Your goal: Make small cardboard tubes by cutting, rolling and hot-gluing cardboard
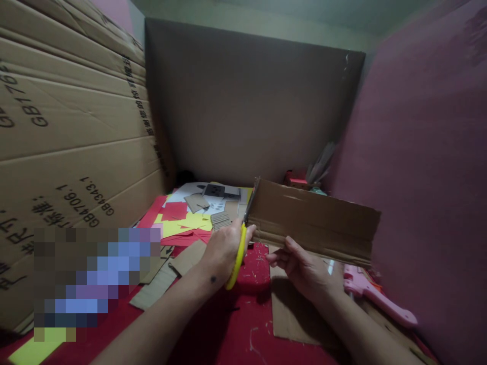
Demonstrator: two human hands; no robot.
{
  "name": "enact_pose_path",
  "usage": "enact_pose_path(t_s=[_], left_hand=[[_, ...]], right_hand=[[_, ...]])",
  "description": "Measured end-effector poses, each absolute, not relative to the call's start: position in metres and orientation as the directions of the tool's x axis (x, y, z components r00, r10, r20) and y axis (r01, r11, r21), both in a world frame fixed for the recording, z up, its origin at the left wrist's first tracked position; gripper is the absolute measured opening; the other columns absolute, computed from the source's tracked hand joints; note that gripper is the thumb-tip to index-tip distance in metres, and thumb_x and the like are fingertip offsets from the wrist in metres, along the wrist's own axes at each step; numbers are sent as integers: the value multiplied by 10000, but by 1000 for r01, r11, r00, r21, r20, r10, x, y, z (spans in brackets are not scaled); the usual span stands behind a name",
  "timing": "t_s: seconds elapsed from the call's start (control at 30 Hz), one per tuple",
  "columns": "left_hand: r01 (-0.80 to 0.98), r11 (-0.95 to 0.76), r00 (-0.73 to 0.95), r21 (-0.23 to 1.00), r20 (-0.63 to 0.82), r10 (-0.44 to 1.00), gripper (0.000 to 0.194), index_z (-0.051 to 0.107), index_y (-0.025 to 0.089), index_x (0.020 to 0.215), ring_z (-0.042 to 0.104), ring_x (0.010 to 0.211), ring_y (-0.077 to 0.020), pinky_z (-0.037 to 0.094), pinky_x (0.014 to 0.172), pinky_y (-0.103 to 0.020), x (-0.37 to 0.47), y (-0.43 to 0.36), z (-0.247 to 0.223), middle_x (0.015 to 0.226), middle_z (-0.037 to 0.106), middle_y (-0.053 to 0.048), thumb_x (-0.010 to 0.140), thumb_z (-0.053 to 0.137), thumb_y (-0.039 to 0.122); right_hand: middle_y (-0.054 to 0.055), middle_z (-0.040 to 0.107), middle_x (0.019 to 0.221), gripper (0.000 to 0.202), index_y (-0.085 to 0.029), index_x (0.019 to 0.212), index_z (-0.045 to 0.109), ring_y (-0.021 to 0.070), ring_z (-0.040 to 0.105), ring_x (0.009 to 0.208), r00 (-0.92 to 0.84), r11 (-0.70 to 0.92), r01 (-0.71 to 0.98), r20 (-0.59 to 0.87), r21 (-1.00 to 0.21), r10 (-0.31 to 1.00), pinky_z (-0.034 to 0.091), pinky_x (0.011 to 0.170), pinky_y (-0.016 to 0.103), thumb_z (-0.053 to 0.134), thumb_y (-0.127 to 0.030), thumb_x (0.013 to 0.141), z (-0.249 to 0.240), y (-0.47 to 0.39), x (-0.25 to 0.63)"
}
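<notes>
My left hand [223, 251] is closed around the yellow handles of a pair of scissors [239, 261]. The dark blades point up and away, along the left end of a brown strip of corrugated cardboard [312, 215]. How far the blades have gone into it cannot be made out. My right hand [309, 271] pinches the lower edge of this strip, thumb on the near face, and holds it raised above the table. A larger flat cardboard piece [289, 314] lies beneath my right hand.
On the red table cover [213, 324] lie cardboard scraps [154, 289], yellow paper [190, 221] and red paper [175, 210]. A pink glue gun [380, 296] rests at the right. A big printed carton [76, 126] stands at the left, a pink wall [426, 177] at the right.
</notes>
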State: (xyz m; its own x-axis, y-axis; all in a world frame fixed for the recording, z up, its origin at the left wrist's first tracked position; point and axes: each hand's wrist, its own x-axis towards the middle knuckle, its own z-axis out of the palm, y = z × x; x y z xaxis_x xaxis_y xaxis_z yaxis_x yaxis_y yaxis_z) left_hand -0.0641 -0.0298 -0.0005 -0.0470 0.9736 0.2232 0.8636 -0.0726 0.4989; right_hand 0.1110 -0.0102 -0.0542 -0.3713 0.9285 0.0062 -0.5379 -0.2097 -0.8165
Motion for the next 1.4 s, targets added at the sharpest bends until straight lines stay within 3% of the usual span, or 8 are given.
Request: enact_pose_path(t_s=[0.2,0.47,0.73,0.87,0.97,1.13,1.27,1.4], left_hand=[[920,-43,-64,389,258,964,292,552,166,853,617,629,-201,374,547,-269,-64,-31,3,681,648,-68,901,366,384],[929,-41,-71,368,287,955,325,563,171,811,608,609,-192,369,543,-264,-65,-30,-1,646,640,-55,907,345,393],[839,-164,-64,519,393,917,336,540,185,700,541,514,-141,361,498,-237,-67,-30,-6,565,576,-10,896,345,377],[827,-103,-153,553,396,905,451,521,179,633,553,498,-120,392,512,-218,-76,-24,-6,555,590,-16,918,241,389],[857,-22,-207,515,384,900,488,546,165,687,594,541,-146,412,541,-235,-91,-18,-5,609,629,-58,925,179,380],[920,142,-278,365,353,893,350,549,129,891,640,779,-286,420,629,-324,-109,-13,-4,785,663,-168,881,332,404],[942,187,-268,279,288,919,280,526,122,958,644,814,-292,427,652,-331,-111,-12,-5,824,668,-181,875,351,325],[957,177,-232,228,242,942,254,512,122,1001,639,857,-290,435,672,-343,-109,-12,-8,898,669,-193,861,335,239]], right_hand=[[61,711,630,233,-157,617,657,190,672,639,-393,-224,-534,5,-816,920,454,695,312,716,-366,702,-59,-12,110],[85,710,644,258,-144,660,659,203,673,678,-397,-245,-508,-28,-826,918,448,712,321,712,-394,698,-62,-11,110],[58,698,603,261,-161,589,633,187,660,618,-407,-263,-506,-42,-821,912,442,647,292,746,-389,647,-58,-11,111],[41,692,587,201,-173,600,640,196,672,644,-379,-262,-541,-46,-799,924,458,640,287,770,-325,614,-57,-8,115],[23,685,570,150,-174,579,651,200,674,620,-376,-281,-564,-62,-776,925,478,663,307,776,-258,587,-54,-7,118],[23,698,637,102,-169,604,683,205,649,568,-382,-227,-562,6,-795,924,496,671,371,745,-249,602,-51,-7,121],[29,693,645,69,-162,608,691,191,628,574,-358,-209,-561,7,-801,934,501,655,367,722,-223,616,-51,-6,123],[-18,598,479,118,-181,510,657,145,564,498,-346,-180,-596,47,-783,937,500,634,338,725,-195,606,-51,-5,124]])
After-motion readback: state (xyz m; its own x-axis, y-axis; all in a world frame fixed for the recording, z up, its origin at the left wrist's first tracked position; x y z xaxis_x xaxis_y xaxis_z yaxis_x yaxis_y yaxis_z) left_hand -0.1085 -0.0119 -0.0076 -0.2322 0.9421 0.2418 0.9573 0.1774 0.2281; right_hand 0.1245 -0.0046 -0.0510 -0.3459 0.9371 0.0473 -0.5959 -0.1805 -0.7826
